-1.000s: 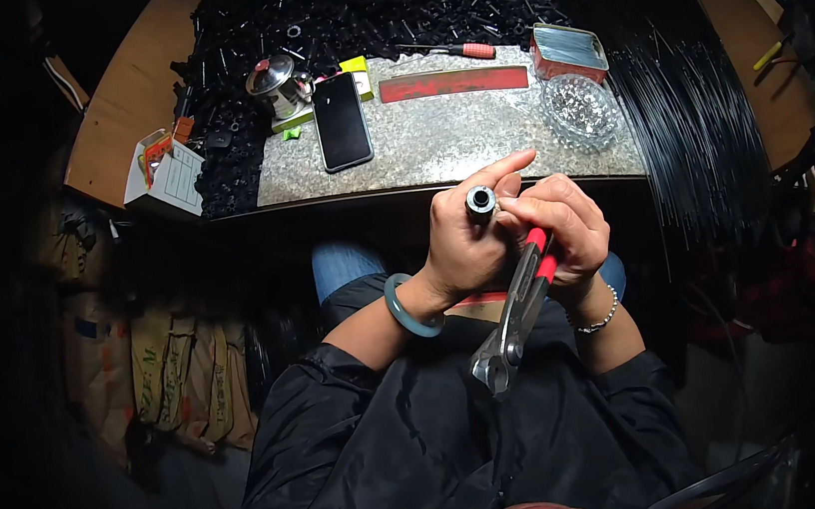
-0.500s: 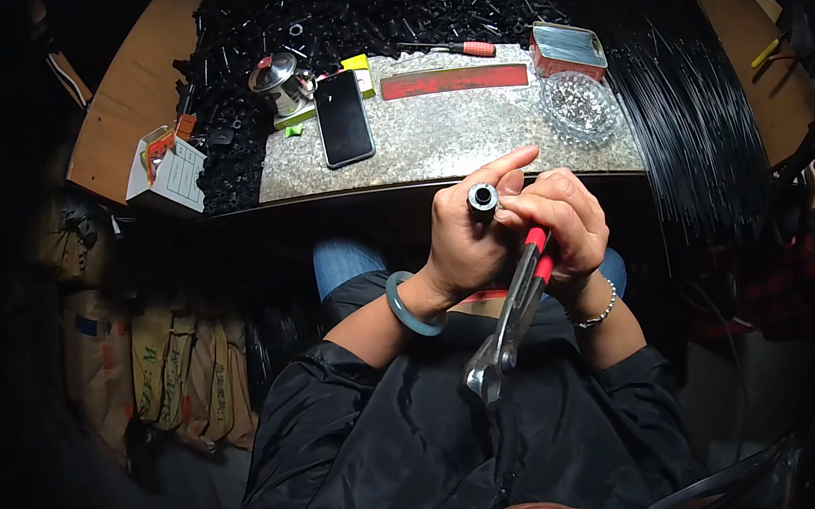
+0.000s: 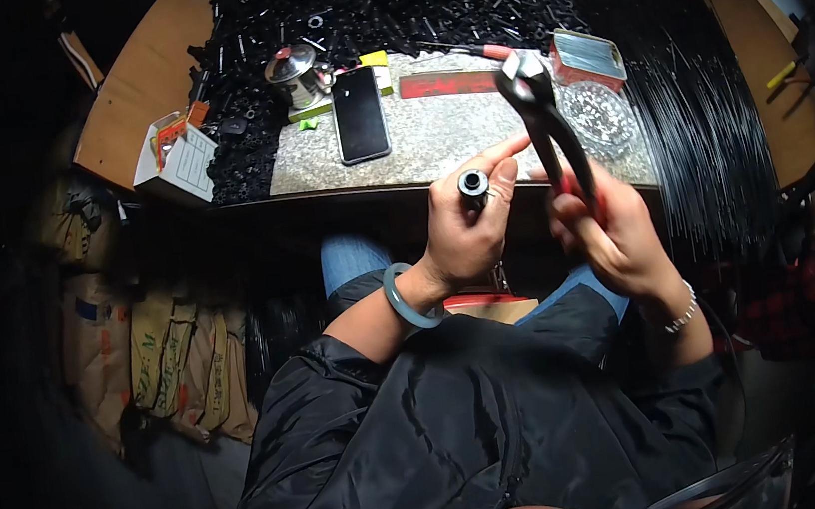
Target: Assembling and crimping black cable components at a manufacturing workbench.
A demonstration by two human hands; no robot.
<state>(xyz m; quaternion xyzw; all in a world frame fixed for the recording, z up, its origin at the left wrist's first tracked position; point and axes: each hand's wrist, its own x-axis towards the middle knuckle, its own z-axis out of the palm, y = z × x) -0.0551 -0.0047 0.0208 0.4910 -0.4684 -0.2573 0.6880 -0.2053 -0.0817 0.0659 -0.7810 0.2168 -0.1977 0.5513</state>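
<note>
My left hand [image 3: 465, 233] grips a short black tube [image 3: 473, 185] upright, its round open end facing up, forefinger stretched out past it. My right hand [image 3: 611, 231] holds a pair of pincers [image 3: 540, 114] by the red handles, with the metal jaws raised up and away from me, above the grey stone slab [image 3: 434, 136]. The jaws stand to the right of the tube and do not touch it. A pale green bangle [image 3: 401, 300] sits on my left wrist and a thin bracelet [image 3: 681, 316] on my right.
On the slab lie a black phone [image 3: 360, 114], a small metal pot [image 3: 294, 71], a red flat strip [image 3: 453, 81], a tin [image 3: 589, 53] and a glass dish [image 3: 595, 112]. Heaps of black tubes [image 3: 379, 6] and long black rods [image 3: 703, 110] surround it. Sacks [image 3: 173, 362] stand at the left.
My right hand has swung the pincers from pointing down toward my lap to pointing up over the slab. It has drawn away from my left hand, which still holds the tube.
</note>
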